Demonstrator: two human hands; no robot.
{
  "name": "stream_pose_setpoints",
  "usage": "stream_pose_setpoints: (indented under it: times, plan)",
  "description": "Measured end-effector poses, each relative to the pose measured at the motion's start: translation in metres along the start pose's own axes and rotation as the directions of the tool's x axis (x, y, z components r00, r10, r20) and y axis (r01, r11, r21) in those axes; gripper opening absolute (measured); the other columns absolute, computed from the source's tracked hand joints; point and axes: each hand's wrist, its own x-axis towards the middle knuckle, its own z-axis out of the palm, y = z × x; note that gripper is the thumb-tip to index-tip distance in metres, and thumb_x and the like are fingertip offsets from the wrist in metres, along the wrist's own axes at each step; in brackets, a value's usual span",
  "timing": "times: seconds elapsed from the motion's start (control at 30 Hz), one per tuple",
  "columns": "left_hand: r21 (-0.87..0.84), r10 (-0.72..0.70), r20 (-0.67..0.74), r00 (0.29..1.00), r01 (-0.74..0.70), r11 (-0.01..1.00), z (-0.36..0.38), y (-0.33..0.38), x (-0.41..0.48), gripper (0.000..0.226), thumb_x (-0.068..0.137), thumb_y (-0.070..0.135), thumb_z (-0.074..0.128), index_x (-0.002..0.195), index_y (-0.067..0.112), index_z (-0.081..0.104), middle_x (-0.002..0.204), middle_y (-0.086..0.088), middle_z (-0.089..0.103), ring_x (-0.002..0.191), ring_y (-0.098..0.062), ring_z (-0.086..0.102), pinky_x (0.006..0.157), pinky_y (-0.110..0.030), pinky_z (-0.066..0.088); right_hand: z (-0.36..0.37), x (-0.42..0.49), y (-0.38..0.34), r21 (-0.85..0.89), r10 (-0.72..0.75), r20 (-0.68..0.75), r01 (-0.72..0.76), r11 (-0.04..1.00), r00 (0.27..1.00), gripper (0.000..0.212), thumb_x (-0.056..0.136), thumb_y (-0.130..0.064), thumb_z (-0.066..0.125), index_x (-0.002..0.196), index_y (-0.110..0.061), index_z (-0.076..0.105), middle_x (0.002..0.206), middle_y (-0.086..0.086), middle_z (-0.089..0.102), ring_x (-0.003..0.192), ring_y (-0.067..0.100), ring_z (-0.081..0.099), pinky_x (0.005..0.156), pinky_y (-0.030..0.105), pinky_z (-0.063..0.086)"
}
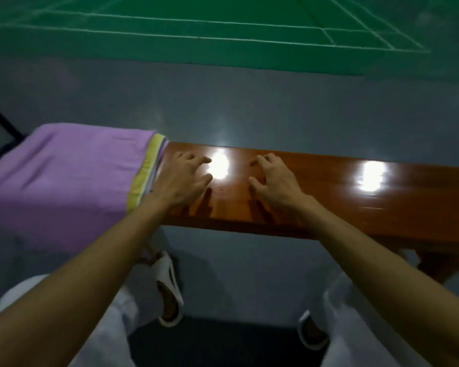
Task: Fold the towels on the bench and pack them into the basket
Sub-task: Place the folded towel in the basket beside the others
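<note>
Both hands empty, fingers spread: left hand (188, 178) & right hand (272, 178) over bare desk (329, 186); I see purple towel (64, 176) stack draped at left end.

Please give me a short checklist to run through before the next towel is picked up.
1. Left hand free: ok, open, nothing held.
2. Right hand free: ok, open, nothing held.
3. Folding space on the bench: ok, bare wood under both hands.
4. Towels within reach: ok, purple towel tops the stack beside the left hand.
5. Stack steady: cannot tell, it drapes over the bench edge.
6. Basket ready: cannot tell, not in view.
</note>
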Motion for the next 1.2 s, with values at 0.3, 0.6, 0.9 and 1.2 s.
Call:
stream_pose_setpoints:
  times: [0.3, 0.6, 0.9, 1.2]
  plan:
    - [0.039, -0.284, -0.377, 0.882, 0.321, 0.946, -0.044, -0.15, -0.05, 0.04, 0.092, 0.035, 0.049, 0.123, 0.019, 0.068, 0.119, -0.012, 0.067, 0.11, -0.037, 0.055, 0.089, -0.048, 0.046, 0.09, 0.061, -0.139, 0.174, -0.176, 0.032, 0.168, 0.97, 0.984, 0.041, 0.094, -0.035, 0.063, 0.132, -0.021, 0.058, 0.128, 0.006, 0.053, 0.112, 0.023, 0.055, 0.089, 0.034, 0.047]
    - [-0.039, -0.691, -0.485, 0.536, 0.776, 0.63, -0.068, -0.262, -0.07, 0.034, 0.092, 0.012, 0.056, 0.125, 0.005, 0.059, 0.134, -0.021, 0.054, 0.127, -0.041, 0.045, 0.106, -0.051, 0.036, 0.136, 0.118, -0.212, 0.078, -0.189, -0.039, 0.192, 0.978, 0.981, 0.033, 0.095, -0.038, 0.06, 0.121, -0.018, 0.065, 0.12, 0.01, 0.059, 0.114, 0.029, 0.051, 0.097, 0.045, 0.046]
    - [-0.082, -0.635, -0.613, 0.471, 0.761, 0.644, -0.074, -0.277, -0.065, 0.011, 0.097, 0.015, 0.06, 0.098, 0.008, 0.069, 0.115, -0.015, 0.061, 0.113, -0.036, 0.053, 0.093, -0.046, 0.046, 0.143, 0.136, -0.232, -0.107, -0.196, 0.033, 0.199, 0.974, 0.98, 0.017, 0.094, -0.026, 0.062, 0.103, -0.013, 0.069, 0.11, 0.009, 0.065, 0.108, 0.03, 0.054, 0.088, 0.044, 0.048]
    - [-0.12, -0.449, -0.622, 0.642, 0.488, 0.865, -0.069, -0.192, -0.044, 0.013, 0.085, 0.021, 0.056, 0.085, 0.013, 0.066, 0.098, -0.013, 0.065, 0.099, -0.036, 0.056, 0.087, -0.042, 0.042, 0.083, 0.106, -0.16, 0.074, -0.114, -0.112, 0.123, 0.99, 0.987, 0.009, 0.096, -0.018, 0.054, 0.101, -0.012, 0.059, 0.108, 0.013, 0.057, 0.101, 0.032, 0.052, 0.088, 0.05, 0.047]
